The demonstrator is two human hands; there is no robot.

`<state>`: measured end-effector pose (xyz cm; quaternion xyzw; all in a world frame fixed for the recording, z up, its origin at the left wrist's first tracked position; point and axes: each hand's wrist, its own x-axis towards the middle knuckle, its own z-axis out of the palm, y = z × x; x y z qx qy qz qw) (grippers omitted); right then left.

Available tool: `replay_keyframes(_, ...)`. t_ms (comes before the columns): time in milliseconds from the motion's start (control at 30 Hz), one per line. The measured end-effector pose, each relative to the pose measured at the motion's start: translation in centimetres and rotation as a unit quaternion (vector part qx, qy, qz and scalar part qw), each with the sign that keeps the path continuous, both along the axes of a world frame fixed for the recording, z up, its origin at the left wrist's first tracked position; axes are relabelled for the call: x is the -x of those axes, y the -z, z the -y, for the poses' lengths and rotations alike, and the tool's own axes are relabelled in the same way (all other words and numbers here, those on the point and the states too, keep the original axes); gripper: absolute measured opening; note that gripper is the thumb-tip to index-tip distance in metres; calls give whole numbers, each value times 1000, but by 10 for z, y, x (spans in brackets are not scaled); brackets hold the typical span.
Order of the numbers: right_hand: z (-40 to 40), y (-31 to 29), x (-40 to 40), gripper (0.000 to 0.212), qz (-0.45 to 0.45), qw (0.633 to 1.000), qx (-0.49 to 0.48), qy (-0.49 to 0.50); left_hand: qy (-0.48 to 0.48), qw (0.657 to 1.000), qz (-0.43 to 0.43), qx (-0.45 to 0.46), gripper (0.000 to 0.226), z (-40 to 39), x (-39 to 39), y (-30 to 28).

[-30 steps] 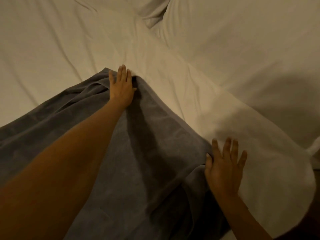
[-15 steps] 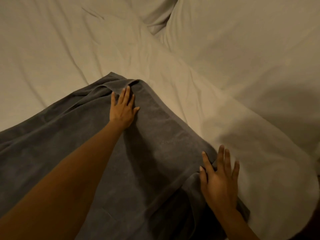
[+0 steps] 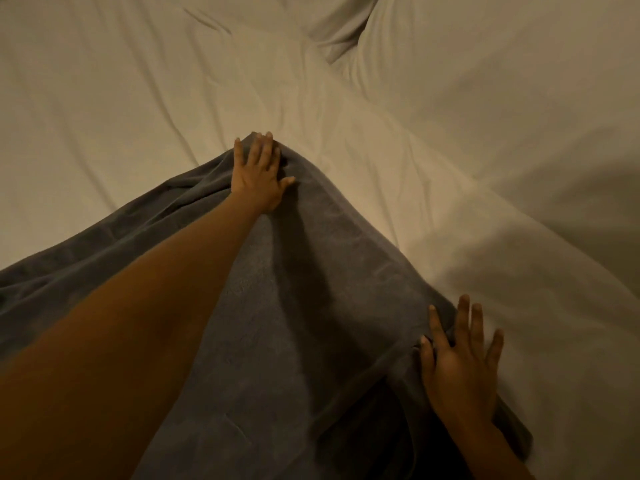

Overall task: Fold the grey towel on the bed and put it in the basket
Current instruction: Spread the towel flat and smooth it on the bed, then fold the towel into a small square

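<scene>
The grey towel [image 3: 311, 306] lies spread over the bed, filling the lower left and middle of the view, with a far corner pointing away from me. My left hand [image 3: 258, 174] lies flat on that far corner, its fingers straight and pressing the cloth down. Lower right, my right hand [image 3: 457, 362] rests flat with spread fingers on the towel's right edge, partly over the sheet. Neither hand grips the cloth. No basket shows in the view.
A pale, wrinkled bed sheet [image 3: 138, 98] covers the bed all round the towel. A bulky pale duvet or pillow [image 3: 502, 81] rises at the upper right. The bed's edge curves off at the lower right.
My left hand has slid forward to the towel's far corner and flattened it. My right hand stays flat on the right edge, shifted only slightly.
</scene>
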<state>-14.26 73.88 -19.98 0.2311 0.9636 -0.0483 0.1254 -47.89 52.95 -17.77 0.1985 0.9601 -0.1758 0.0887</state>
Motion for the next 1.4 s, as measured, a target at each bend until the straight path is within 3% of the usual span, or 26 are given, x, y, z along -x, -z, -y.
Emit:
replay_keyframes(133, -5, -10, -2, 58, -17, 999, 29, -28, -42, 992, 79, -86, 78, -10, -54, 17)
replay_keyframes(267, -8, -22, -6, 48, 1, 987, 63, -146, -107, 972, 149, -149, 75, -13, -121, 29)
replay_keyframes(567, -34, -27, -14, 50, 21, 968, 43, -246, -199, 935, 177, -234, 71, -43, -262, 35)
replay_keyframes(867, -56, -31, -11, 42, -10, 948, 47, -315, -282, 905, 113, -298, 65, -77, -368, 31)
replay_keyframes(1100, -73, -26, -3, 20, -51, 922, 83, -374, -252, 927, 53, -272, 55, -105, -432, 30)
replay_keyframes(1300, -80, -15, 7, 16, -71, 919, 128, -365, -291, 893, 44, -340, 48, -118, -439, 31)
replay_keyframes(1400, -89, -12, 4, 8, -96, 928, 152, -326, -347, 841, 16, -414, 33, -126, -435, 27)
